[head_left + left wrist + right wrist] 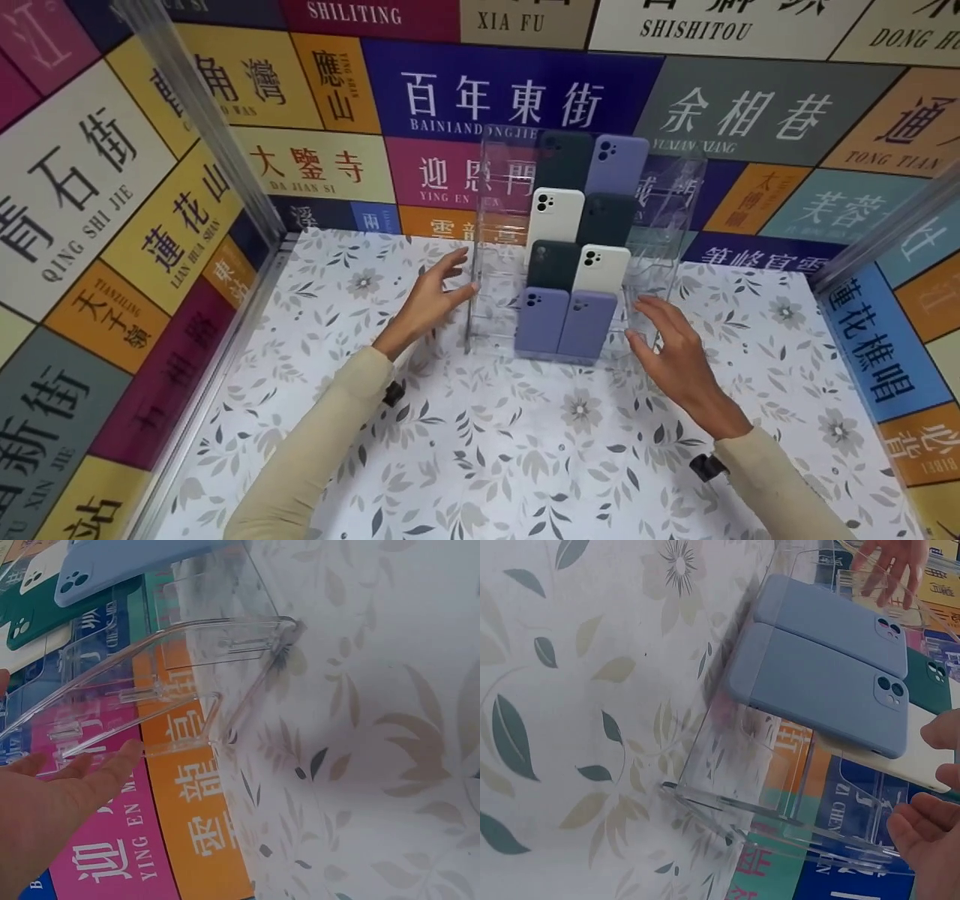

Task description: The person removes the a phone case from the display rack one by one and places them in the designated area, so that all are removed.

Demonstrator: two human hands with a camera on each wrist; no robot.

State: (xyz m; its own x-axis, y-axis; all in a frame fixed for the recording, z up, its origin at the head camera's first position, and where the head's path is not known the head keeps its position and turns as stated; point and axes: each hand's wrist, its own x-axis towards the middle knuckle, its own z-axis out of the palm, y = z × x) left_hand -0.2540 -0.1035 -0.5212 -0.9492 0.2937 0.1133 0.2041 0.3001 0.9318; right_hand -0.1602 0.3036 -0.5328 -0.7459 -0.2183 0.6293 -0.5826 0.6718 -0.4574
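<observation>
A clear acrylic stand (499, 322) holds phone cases in two columns on stepped tiers. Two purple cases (541, 322) lean side by side on the lowest tier. Above them are a dark green case (553, 266) and a white case (601, 270), then another white one (556, 214) beside a dark green one (609, 217). A dark green case (564, 161) and a purple case (619, 165) top the stand. My left hand (435, 296), fingers extended, is at the stand's left side panel. On the opposite side, my right hand (675, 356) has loosely bent fingers near the right panel, holding nothing.
A white tabletop with a leaf and flower print (480, 450) lies under the stand. Behind it rises a wall of coloured street-name panels (510, 82), with similar panels on both sides. Clear frame edges (217, 127) run down the left corner.
</observation>
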